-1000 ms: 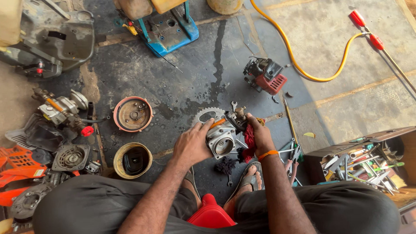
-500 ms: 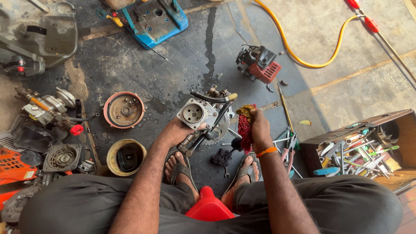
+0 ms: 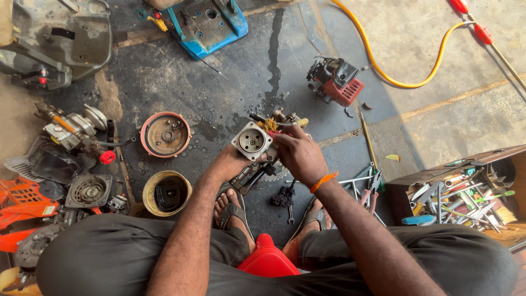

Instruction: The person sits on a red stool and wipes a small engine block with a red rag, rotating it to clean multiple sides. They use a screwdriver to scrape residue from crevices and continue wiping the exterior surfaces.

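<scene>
Nearest me I see a red stool (image 3: 267,263) between my knees. Just beyond, my left hand (image 3: 230,162) cups the small engine block (image 3: 253,143) from below, fingers closed round it, while my right hand (image 3: 299,155) grips its right side. The block is held above the dark oily floor (image 3: 241,71), centre scene. Farther right stands a red motor (image 3: 337,81); far off lies a blue tray (image 3: 204,23).
</scene>
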Action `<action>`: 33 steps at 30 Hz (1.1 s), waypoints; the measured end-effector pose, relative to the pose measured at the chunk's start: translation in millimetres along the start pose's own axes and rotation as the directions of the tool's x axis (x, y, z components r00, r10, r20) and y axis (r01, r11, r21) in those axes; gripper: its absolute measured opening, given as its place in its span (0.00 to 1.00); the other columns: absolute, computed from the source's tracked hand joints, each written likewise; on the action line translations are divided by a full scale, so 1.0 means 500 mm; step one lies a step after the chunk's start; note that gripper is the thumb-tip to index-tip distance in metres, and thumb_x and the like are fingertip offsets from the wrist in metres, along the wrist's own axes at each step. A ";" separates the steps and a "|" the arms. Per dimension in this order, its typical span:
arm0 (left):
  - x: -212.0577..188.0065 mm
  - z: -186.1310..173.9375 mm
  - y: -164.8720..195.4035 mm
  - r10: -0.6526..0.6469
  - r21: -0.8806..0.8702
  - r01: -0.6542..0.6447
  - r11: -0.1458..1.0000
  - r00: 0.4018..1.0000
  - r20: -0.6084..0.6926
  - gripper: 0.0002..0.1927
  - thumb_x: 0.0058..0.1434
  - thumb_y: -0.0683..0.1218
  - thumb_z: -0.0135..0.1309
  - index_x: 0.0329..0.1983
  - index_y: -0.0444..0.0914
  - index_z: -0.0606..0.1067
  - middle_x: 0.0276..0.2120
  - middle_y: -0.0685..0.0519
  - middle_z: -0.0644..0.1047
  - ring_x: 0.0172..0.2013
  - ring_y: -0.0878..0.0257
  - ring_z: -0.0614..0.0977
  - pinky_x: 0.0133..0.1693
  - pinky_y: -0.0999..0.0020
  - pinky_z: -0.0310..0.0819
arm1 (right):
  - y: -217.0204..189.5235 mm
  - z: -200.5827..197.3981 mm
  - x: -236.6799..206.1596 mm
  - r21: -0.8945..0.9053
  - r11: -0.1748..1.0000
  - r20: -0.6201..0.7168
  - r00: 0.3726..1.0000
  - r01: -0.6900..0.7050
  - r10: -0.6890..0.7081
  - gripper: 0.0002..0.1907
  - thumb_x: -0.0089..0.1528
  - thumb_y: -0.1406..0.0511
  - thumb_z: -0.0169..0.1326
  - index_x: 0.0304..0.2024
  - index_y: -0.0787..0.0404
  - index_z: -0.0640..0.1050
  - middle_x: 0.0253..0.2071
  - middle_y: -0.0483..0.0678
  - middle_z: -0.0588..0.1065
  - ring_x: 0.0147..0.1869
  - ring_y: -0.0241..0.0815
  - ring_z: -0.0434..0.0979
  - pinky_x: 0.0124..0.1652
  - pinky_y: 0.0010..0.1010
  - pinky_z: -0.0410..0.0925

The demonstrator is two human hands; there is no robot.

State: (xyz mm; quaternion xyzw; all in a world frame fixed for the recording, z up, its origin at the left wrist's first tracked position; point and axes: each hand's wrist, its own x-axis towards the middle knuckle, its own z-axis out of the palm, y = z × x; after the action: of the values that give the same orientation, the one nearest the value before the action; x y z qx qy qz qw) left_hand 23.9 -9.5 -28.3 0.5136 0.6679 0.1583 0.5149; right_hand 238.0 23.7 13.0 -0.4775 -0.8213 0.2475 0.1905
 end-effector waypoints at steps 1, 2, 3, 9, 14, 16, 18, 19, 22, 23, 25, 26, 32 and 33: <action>0.001 -0.001 0.001 0.021 -0.002 -0.021 1.000 1.000 -0.004 0.42 0.48 0.69 0.65 0.65 0.50 0.73 0.59 0.52 0.79 0.60 0.59 0.79 0.59 0.56 0.74 | 0.008 -0.013 0.000 0.045 0.998 -0.003 0.999 -0.036 0.036 0.12 0.67 0.61 0.57 0.51 0.54 0.82 0.53 0.50 0.78 0.50 0.50 0.81 0.49 0.41 0.74; 0.001 -0.002 0.001 0.033 -0.009 -0.033 0.999 0.999 -0.009 0.42 0.48 0.68 0.66 0.65 0.50 0.72 0.59 0.52 0.78 0.60 0.58 0.78 0.60 0.56 0.73 | 0.016 -0.026 0.005 0.050 0.991 0.037 0.992 -0.121 0.119 0.12 0.66 0.60 0.57 0.51 0.55 0.82 0.51 0.49 0.78 0.49 0.49 0.82 0.49 0.40 0.75; 0.002 -0.002 0.001 0.043 -0.019 -0.043 0.999 0.999 -0.003 0.42 0.48 0.69 0.66 0.65 0.50 0.72 0.59 0.52 0.78 0.60 0.58 0.78 0.59 0.56 0.74 | 0.024 -0.038 0.011 0.050 0.976 0.081 0.975 -0.210 0.206 0.13 0.66 0.59 0.58 0.51 0.55 0.81 0.50 0.49 0.79 0.48 0.48 0.83 0.49 0.39 0.75; 0.007 -0.003 0.002 -0.022 0.007 0.022 1.000 1.000 0.019 0.43 0.47 0.69 0.65 0.66 0.51 0.72 0.59 0.52 0.78 0.60 0.58 0.78 0.60 0.55 0.73 | 0.016 -0.007 0.055 0.067 0.981 0.008 0.983 -0.184 0.184 0.14 0.64 0.60 0.59 0.49 0.58 0.80 0.45 0.51 0.77 0.47 0.54 0.80 0.45 0.42 0.73; 0.012 0.005 0.000 0.034 -0.044 -0.034 0.998 0.999 -0.002 0.45 0.48 0.70 0.65 0.67 0.50 0.70 0.60 0.51 0.78 0.61 0.58 0.77 0.60 0.54 0.73 | 0.015 0.032 0.096 -0.004 0.996 -0.011 0.996 -0.087 0.087 0.11 0.65 0.63 0.54 0.48 0.57 0.81 0.46 0.51 0.74 0.45 0.54 0.80 0.44 0.42 0.73; 0.011 0.012 0.000 0.065 -0.086 -0.068 0.994 0.997 -0.040 0.47 0.46 0.68 0.67 0.68 0.49 0.68 0.59 0.51 0.77 0.60 0.57 0.77 0.59 0.55 0.73 | 0.015 0.030 0.101 0.033 0.998 -0.039 0.998 -0.054 0.056 0.11 0.64 0.65 0.55 0.48 0.58 0.82 0.47 0.51 0.75 0.46 0.55 0.79 0.45 0.42 0.73; 0.011 0.016 -0.002 0.086 -0.128 -0.096 0.987 0.993 -0.080 0.46 0.46 0.68 0.67 0.67 0.49 0.68 0.59 0.51 0.77 0.60 0.58 0.78 0.58 0.55 0.73 | 0.008 0.026 0.092 -0.014 0.997 -0.036 0.997 -0.074 0.073 0.11 0.66 0.63 0.55 0.48 0.58 0.82 0.48 0.51 0.75 0.47 0.54 0.80 0.46 0.42 0.74; 0.008 0.020 -0.003 0.082 -0.156 -0.095 0.983 0.992 -0.093 0.45 0.47 0.67 0.67 0.67 0.48 0.70 0.58 0.52 0.78 0.59 0.58 0.79 0.58 0.56 0.74 | 0.001 0.024 0.079 -0.036 0.996 -0.029 0.996 -0.085 0.084 0.11 0.67 0.63 0.54 0.48 0.58 0.82 0.48 0.51 0.75 0.47 0.54 0.80 0.46 0.43 0.74; -0.004 0.023 -0.005 0.058 -0.150 -0.073 0.986 0.993 -0.098 0.43 0.48 0.67 0.66 0.65 0.47 0.71 0.57 0.52 0.79 0.58 0.59 0.80 0.57 0.56 0.75 | -0.014 0.016 0.032 -0.056 0.998 -0.023 1.000 -0.001 0.000 0.14 0.67 0.62 0.53 0.53 0.58 0.81 0.52 0.52 0.75 0.47 0.53 0.80 0.47 0.42 0.74; -0.006 0.023 -0.003 0.056 -0.135 -0.069 0.988 0.994 -0.098 0.42 0.49 0.67 0.66 0.65 0.47 0.71 0.57 0.52 0.79 0.58 0.59 0.80 0.57 0.56 0.75 | -0.014 0.013 0.020 -0.074 0.996 -0.018 0.999 0.040 -0.041 0.15 0.65 0.62 0.54 0.52 0.59 0.81 0.53 0.52 0.74 0.47 0.53 0.80 0.46 0.41 0.74; -0.010 0.021 0.001 -0.001 -0.123 -0.007 0.992 0.998 -0.065 0.40 0.50 0.68 0.65 0.64 0.48 0.74 0.56 0.51 0.81 0.57 0.58 0.81 0.56 0.56 0.77 | -0.003 0.004 0.003 -0.103 0.989 0.009 0.994 0.107 -0.107 0.17 0.60 0.62 0.56 0.49 0.60 0.82 0.55 0.54 0.73 0.48 0.54 0.81 0.45 0.41 0.74; -0.008 0.019 0.006 -0.017 -0.113 0.012 0.993 0.999 -0.049 0.39 0.50 0.68 0.64 0.63 0.49 0.75 0.55 0.51 0.81 0.56 0.58 0.82 0.56 0.56 0.78 | 0.011 -0.004 0.003 -0.092 0.987 0.037 0.991 0.133 -0.130 0.15 0.61 0.63 0.55 0.49 0.60 0.82 0.53 0.54 0.74 0.48 0.53 0.81 0.46 0.40 0.75; -0.002 0.012 0.010 0.009 -0.077 -0.011 0.997 1.000 -0.027 0.40 0.50 0.69 0.64 0.64 0.49 0.74 0.57 0.49 0.79 0.58 0.56 0.79 0.58 0.54 0.75 | 0.138 -0.069 0.028 0.721 0.511 0.191 0.843 -0.468 0.503 0.17 0.70 0.62 0.44 0.52 0.65 0.78 0.40 0.52 0.80 0.39 0.41 0.81 0.42 0.31 0.77; -0.001 0.012 0.009 -0.011 -0.060 0.010 0.998 1.000 -0.014 0.40 0.50 0.70 0.64 0.64 0.49 0.74 0.57 0.49 0.78 0.59 0.56 0.79 0.59 0.54 0.75 | 0.152 -0.075 0.023 0.767 0.495 0.136 0.858 -0.408 0.495 0.17 0.71 0.62 0.44 0.52 0.67 0.78 0.41 0.50 0.80 0.40 0.38 0.80 0.42 0.29 0.75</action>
State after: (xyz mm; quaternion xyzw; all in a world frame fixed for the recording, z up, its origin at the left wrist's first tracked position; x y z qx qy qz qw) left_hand 31.4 -9.9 -27.4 0.4934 0.6692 0.1793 0.5259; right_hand 305.6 74.1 -0.7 -0.5579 -0.4682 0.5912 0.3465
